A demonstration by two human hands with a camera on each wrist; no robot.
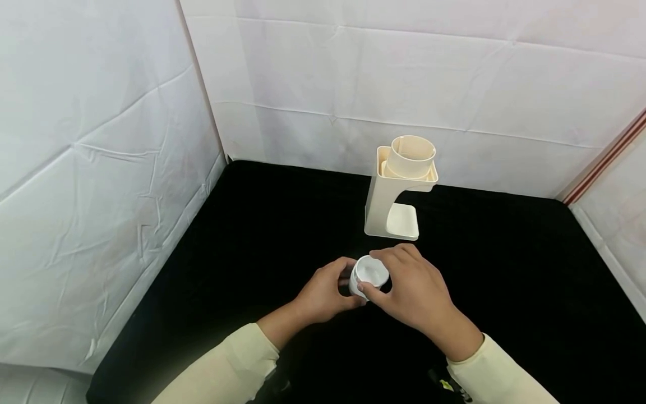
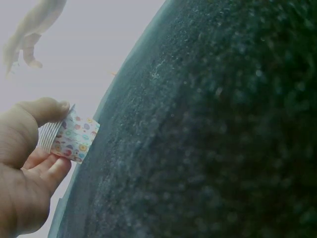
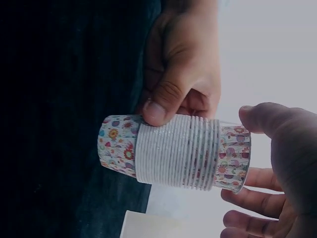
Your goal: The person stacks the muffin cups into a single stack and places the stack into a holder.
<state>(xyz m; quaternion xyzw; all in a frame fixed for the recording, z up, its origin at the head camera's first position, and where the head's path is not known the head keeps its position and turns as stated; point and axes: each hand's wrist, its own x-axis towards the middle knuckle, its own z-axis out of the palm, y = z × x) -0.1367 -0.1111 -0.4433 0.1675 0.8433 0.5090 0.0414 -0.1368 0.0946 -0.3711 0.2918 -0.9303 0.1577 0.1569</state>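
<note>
My left hand (image 1: pixel 325 289) grips a stack of nested paper cups (image 3: pixel 171 151) round its white rims, thumb on the near side. The cups have a colourful dotted pattern outside, and their tapered bottom end shows in the left wrist view. At the open end, one cup (image 3: pixel 233 156) stands partly out of the stack. My right hand (image 1: pixel 416 283) holds this cup between thumb and fingers by its rim. From the head view the white inside of the top cup (image 1: pixel 372 271) is visible.
Behind the hands stands a cream-coloured stand (image 1: pixel 375 205) with a round open tube (image 1: pixel 411 163) on top and a square tray (image 1: pixel 402 220) at its foot. A black cloth (image 1: pixel 272 224) covers the table. White fabric walls (image 1: pixel 303 73) enclose the back and sides.
</note>
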